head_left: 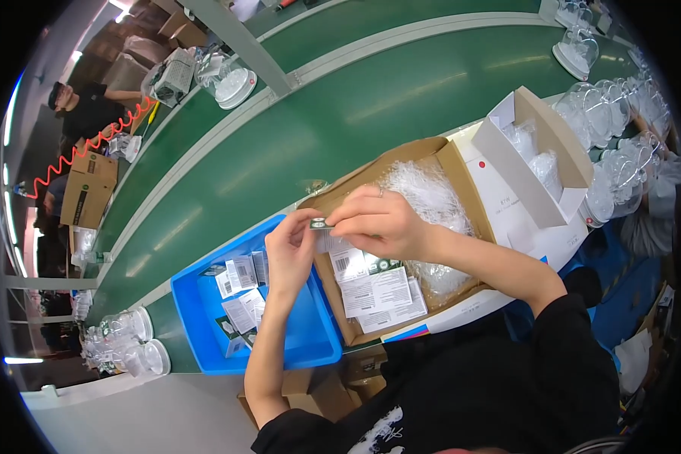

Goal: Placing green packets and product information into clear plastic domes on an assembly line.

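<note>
Both my hands are raised over the gap between a blue bin and a brown cardboard tray. Between them is a small green-and-white carton (322,224). My left hand (290,246) pinches its left end with thumb and fingertips. At its right end, the closed fingers of my right hand (382,222) grip it too. Below, printed flat cartons (378,293) lie stacked in the cardboard tray (339,321), beside a heap of thin clear plastic pieces (424,193). Several small folded cartons (240,274) lie loose in the blue bin (310,356), partly hidden by my left forearm.
A green conveyor (280,147) curves past behind the bin and tray. An open white box (533,181) with clear bags stands at the right. Clear domed containers (613,113) crowd the right side; others (132,340) stand at left. Another person (91,113) is at the far left.
</note>
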`<state>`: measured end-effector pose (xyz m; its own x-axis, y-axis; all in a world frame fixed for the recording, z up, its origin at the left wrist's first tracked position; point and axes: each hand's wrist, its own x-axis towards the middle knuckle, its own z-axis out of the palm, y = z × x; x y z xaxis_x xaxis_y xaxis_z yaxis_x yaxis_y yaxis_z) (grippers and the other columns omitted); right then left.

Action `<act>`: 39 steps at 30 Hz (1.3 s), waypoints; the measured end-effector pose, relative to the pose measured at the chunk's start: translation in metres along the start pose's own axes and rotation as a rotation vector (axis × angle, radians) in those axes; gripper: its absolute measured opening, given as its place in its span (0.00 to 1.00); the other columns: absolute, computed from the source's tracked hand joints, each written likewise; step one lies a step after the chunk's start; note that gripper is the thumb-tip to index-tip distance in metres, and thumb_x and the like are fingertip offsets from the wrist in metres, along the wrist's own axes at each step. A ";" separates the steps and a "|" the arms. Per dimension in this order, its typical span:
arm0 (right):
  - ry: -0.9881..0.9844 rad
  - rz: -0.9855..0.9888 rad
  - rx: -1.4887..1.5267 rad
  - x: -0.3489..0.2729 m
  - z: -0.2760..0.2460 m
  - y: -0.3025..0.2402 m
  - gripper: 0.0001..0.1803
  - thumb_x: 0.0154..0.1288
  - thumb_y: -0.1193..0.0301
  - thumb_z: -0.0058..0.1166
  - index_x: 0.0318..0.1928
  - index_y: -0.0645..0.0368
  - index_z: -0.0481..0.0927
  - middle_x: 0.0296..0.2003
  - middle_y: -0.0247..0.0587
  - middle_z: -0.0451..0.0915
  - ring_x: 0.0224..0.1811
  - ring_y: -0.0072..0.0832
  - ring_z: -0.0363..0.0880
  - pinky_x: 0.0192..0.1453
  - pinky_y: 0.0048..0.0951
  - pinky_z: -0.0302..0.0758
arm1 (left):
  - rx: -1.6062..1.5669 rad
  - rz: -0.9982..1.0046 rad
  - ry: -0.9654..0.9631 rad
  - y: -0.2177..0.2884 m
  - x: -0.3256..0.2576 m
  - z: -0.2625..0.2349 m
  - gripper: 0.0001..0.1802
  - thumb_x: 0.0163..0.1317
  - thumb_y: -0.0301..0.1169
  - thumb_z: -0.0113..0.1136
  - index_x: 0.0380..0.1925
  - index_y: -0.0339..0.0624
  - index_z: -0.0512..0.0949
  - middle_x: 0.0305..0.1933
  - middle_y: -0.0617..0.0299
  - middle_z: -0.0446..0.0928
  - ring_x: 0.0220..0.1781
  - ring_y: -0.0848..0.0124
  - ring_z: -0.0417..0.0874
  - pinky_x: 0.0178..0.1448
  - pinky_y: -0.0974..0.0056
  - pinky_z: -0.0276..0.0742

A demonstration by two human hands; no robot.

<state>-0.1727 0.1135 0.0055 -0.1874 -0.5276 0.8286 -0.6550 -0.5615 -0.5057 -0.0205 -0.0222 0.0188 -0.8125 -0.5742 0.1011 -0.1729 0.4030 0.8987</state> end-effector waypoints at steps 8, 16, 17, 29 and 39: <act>0.093 0.255 0.011 0.003 -0.009 0.012 0.06 0.57 0.80 0.59 0.37 0.63 0.83 0.37 0.43 0.83 0.39 0.35 0.81 0.43 0.30 0.76 | -0.194 -0.122 -0.062 0.007 -0.001 0.005 0.13 0.57 0.17 0.65 0.42 0.27 0.77 0.40 0.59 0.81 0.39 0.76 0.82 0.43 0.73 0.81; 0.084 0.331 0.075 0.002 -0.008 0.007 0.06 0.58 0.81 0.57 0.36 0.64 0.83 0.36 0.43 0.83 0.39 0.34 0.81 0.41 0.30 0.76 | -0.104 -0.093 -0.093 0.002 -0.002 0.000 0.08 0.61 0.21 0.63 0.39 0.29 0.79 0.35 0.58 0.83 0.36 0.77 0.83 0.41 0.73 0.80; 0.091 0.341 0.070 0.004 -0.009 0.007 0.06 0.58 0.81 0.57 0.36 0.63 0.83 0.36 0.43 0.83 0.38 0.34 0.81 0.41 0.30 0.76 | -0.107 -0.078 -0.085 0.004 0.001 0.000 0.07 0.62 0.21 0.62 0.39 0.30 0.79 0.34 0.58 0.83 0.36 0.78 0.83 0.41 0.73 0.79; -0.159 0.069 0.121 0.001 0.001 -0.002 0.05 0.50 0.80 0.60 0.29 0.59 0.81 0.34 0.36 0.83 0.39 0.35 0.81 0.45 0.35 0.76 | -0.493 -0.160 -0.115 -0.007 0.006 -0.015 0.13 0.67 0.20 0.46 0.45 0.31 0.79 0.47 0.55 0.81 0.42 0.76 0.81 0.40 0.73 0.76; -0.030 0.311 0.130 0.001 -0.002 0.000 0.04 0.56 0.74 0.59 0.26 0.60 0.79 0.24 0.39 0.79 0.29 0.34 0.78 0.34 0.33 0.73 | -0.412 -0.065 0.121 0.015 0.008 -0.004 0.15 0.59 0.16 0.61 0.47 0.31 0.77 0.44 0.60 0.80 0.45 0.77 0.79 0.46 0.75 0.74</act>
<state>-0.1743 0.1138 0.0064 -0.3406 -0.7035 0.6237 -0.4706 -0.4467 -0.7609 -0.0276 -0.0233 0.0346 -0.7317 -0.6784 0.0661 0.0349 0.0596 0.9976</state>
